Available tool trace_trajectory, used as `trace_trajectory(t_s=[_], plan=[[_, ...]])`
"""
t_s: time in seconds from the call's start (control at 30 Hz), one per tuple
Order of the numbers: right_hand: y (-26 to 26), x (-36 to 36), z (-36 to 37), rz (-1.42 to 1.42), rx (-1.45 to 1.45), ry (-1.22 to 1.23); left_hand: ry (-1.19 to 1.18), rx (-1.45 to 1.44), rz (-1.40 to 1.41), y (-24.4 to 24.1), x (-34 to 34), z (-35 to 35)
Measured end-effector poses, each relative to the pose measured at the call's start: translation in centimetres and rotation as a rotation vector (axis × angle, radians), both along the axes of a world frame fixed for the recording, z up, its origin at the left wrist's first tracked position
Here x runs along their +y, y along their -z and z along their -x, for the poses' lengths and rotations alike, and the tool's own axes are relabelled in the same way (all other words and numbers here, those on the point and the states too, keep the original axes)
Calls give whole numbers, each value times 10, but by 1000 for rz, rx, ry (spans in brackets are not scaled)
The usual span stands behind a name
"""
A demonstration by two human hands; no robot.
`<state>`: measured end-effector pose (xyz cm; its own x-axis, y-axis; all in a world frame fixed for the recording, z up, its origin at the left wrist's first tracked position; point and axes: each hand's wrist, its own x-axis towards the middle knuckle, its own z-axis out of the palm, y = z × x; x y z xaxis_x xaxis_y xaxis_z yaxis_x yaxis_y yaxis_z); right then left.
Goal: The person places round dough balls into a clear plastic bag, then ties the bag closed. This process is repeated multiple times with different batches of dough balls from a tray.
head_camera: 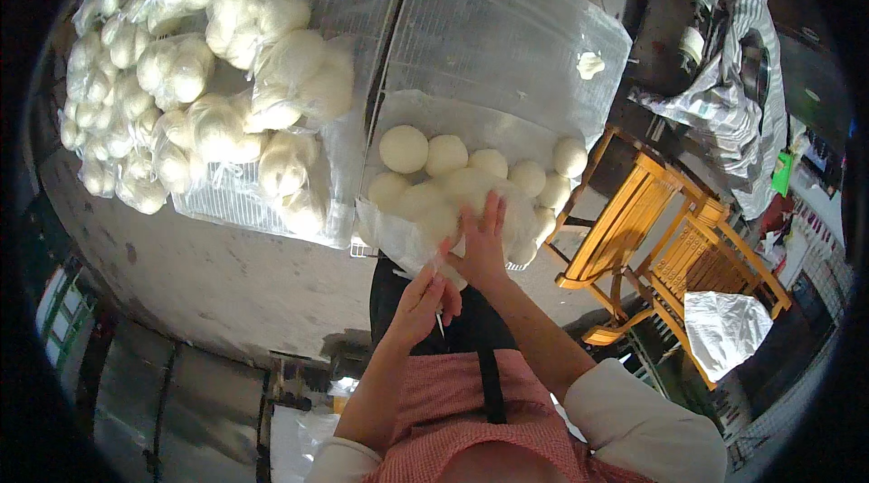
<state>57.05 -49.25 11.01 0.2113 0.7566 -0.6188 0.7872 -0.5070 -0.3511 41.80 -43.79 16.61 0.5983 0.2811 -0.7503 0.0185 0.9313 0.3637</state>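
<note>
My left hand [429, 300] is closed on the gathered edge of a clear plastic bag [400, 238]. A thin white strip pokes out below that hand, too small to identify. My right hand [483, 249] lies with fingers spread on the bag's near side, over several pale round buns [448, 181] that show through the film. Just beyond the bag, loose buns [403, 149] sit in a row on a translucent sheet. More buns [570, 157] run down the right edge of the rack [489, 35]. Part of the bag's contents is hidden behind my hand.
On the left rack [217, 201], filled bags of buns [176, 69] are heaped together. A torn white piece [590, 65] lies at the far right of my rack. Wooden chairs [631, 225] stand close on the right, one with a silvery sheet [726, 333]. A striped cloth [726, 103] hangs behind.
</note>
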Motion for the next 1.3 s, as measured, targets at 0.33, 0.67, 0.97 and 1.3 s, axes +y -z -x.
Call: trace_trajectory(t_s=[0.33,0.67,0.97,1.3], plan=[[-51,-28,-128,195,350,235,3,210,-72,-9,-10,13],[134,-63,-237,-192,-305,624,2,285,-111,-19,-8,-18],[73,-100,-322,-409,1219,1310,78,294,-180,-16,-9,-10],[13,43,-82,-348,370,-444,175,151,-235,-19,-14,-5]])
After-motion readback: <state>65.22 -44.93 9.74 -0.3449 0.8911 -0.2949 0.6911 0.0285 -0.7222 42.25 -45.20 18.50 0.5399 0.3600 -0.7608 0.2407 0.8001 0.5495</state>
